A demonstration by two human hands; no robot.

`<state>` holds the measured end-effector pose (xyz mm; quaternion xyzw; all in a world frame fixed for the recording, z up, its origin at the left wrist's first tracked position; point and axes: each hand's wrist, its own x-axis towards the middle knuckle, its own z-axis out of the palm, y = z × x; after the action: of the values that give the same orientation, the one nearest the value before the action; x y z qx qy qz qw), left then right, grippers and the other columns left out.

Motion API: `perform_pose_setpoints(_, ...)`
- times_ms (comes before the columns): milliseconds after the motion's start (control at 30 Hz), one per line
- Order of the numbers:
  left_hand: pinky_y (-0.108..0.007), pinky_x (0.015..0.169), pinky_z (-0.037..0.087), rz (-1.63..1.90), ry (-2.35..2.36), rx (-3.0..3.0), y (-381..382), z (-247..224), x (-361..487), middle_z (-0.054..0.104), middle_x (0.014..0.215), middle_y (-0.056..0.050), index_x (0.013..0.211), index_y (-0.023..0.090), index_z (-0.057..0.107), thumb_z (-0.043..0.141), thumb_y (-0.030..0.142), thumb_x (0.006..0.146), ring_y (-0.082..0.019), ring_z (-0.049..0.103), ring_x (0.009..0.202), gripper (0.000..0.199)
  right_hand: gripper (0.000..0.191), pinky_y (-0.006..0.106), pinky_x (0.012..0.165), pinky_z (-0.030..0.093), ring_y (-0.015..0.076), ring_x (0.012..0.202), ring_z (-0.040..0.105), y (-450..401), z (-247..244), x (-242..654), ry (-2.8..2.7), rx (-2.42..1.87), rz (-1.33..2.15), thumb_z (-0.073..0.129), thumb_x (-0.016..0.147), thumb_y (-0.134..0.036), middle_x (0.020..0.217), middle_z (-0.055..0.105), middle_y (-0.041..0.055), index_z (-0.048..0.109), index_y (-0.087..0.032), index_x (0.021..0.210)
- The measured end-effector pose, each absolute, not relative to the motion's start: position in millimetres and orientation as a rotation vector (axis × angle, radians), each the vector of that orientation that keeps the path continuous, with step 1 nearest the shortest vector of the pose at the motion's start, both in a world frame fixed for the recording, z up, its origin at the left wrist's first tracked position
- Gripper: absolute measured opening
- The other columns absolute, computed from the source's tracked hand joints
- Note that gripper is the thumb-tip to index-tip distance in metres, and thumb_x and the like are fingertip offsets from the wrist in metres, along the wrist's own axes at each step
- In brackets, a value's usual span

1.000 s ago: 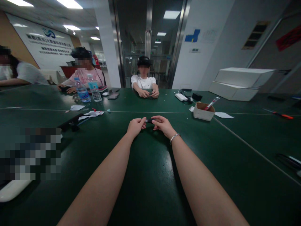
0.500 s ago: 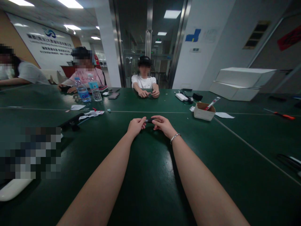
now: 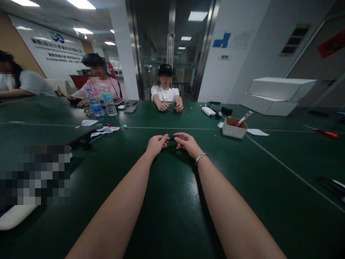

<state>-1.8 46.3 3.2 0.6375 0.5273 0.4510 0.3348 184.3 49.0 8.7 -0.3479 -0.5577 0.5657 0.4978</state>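
Note:
A small dark object (image 3: 171, 138) is stretched between my two hands over the green table (image 3: 167, 187). My left hand (image 3: 157, 145) pinches its left end between thumb and fingers. The right end sits in the fingertips of my right hand (image 3: 187, 144), which has a silver bracelet at the wrist. My fingers cover both ends, and the object is too small for me to make out what it is.
Ahead sits a person in white (image 3: 165, 92). Two bottles (image 3: 108, 102) and paper scraps (image 3: 105, 131) lie to the left. A small open box (image 3: 234, 128), large white boxes (image 3: 272, 104) and an orange-handled screwdriver (image 3: 330, 134) are on the right.
My hands and the dark object look nearly the same. Across the table, the seated person's hands have moved slightly apart.

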Motion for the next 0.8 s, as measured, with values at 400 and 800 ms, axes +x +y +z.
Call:
perform_pose_setpoints(400, -0.027, 0.059, 0.039, 1.159, 1.397, 1.747, 44.0, 4.9, -2.6, 0.061, 0.060, -0.001, 0.071, 0.017, 0.064, 0.049, 0.058, 0.083, -0.014, 0.054, 0.055, 0.046, 0.033, 0.020, 0.050, 0.054, 0.0048, 0.047, 0.055, 50.6, 7.9, 184.2, -1.340, -0.867, 1.359, 0.081, 0.066, -0.029, 0.071, 0.067, -0.0017, 0.070, -0.018, 0.095)
perform_pose_setpoints(800, -0.027, 0.061, 0.040, 1.173, 1.320, 1.756, 47.1, 1.6, -3.4, 0.062, 0.062, -0.001, 0.073, 0.017, 0.065, 0.050, 0.055, 0.084, -0.014, 0.056, 0.059, 0.042, 0.030, 0.020, 0.053, 0.056, 0.0048, 0.048, 0.056, 49.1, 8.6, 183.8, -1.315, -0.873, 1.359, 0.080, 0.069, -0.027, 0.071, 0.067, -0.0011, 0.071, -0.018, 0.096)
